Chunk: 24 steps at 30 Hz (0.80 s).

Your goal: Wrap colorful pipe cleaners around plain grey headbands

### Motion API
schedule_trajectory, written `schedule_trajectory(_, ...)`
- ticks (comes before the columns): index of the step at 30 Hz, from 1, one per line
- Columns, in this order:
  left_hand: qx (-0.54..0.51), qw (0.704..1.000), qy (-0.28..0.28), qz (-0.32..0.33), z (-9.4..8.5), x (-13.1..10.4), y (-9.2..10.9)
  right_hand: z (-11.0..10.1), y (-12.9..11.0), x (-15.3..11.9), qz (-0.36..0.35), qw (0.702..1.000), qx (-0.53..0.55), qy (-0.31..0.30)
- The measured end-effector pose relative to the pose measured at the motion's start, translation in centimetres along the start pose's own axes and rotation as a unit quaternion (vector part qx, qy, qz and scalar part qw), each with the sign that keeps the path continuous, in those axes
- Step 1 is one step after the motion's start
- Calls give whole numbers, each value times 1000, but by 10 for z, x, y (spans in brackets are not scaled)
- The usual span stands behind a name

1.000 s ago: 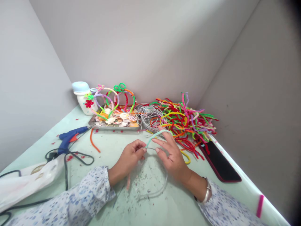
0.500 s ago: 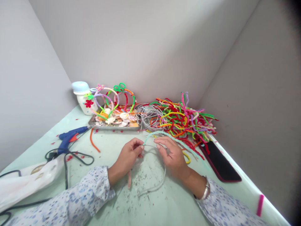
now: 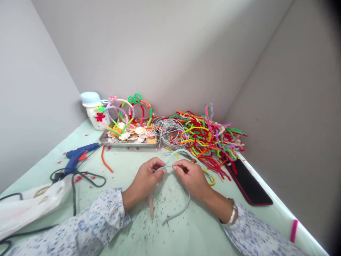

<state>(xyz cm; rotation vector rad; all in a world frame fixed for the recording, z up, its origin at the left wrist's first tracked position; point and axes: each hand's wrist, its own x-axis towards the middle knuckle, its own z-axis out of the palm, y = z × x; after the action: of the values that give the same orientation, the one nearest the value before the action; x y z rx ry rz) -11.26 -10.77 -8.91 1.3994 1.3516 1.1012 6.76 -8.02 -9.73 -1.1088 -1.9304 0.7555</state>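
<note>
Near the middle of the table, my left hand [image 3: 148,177] pinches a grey wire [image 3: 179,213] where a mint-green fuzzy stem [image 3: 183,150] meets it. The mint stem arches up and to the right, behind my right hand [image 3: 192,177]. My right hand is closed, its thumb and forefinger gripping the same wire a short way from the left fingertips. The wire's free end curves down below my right hand to the table. A peach fuzzy stem [image 3: 151,207] hangs down beneath my left hand.
A blue glue gun [image 3: 76,156] with a black cord and a white plastic bag [image 3: 34,206] are at left. Behind stand a white jar [image 3: 93,115], a metal tray [image 3: 130,144] of shells with decorated hoops, coiled wire [image 3: 173,133] and colourful stems [image 3: 210,135]. A black tray [image 3: 250,183] lies right.
My right fingers have closed onto the wire near my left hand. The mint stem has shifted, and the wire's free end has swung slightly right.
</note>
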Motion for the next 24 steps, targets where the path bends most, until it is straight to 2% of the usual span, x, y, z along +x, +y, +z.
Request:
schedule_trajectory(16,63,997,39,30,-2,-2,-4,4,1,0,81,993,77,-31)
schedule_trajectory(19,59,997,30,31,-2,-2,-3,3,1,0,74,994,73,-29)
schedule_trajectory(24,7,1000,-18,23,-1,-2,2,-1,-3,0,42,998,38,0)
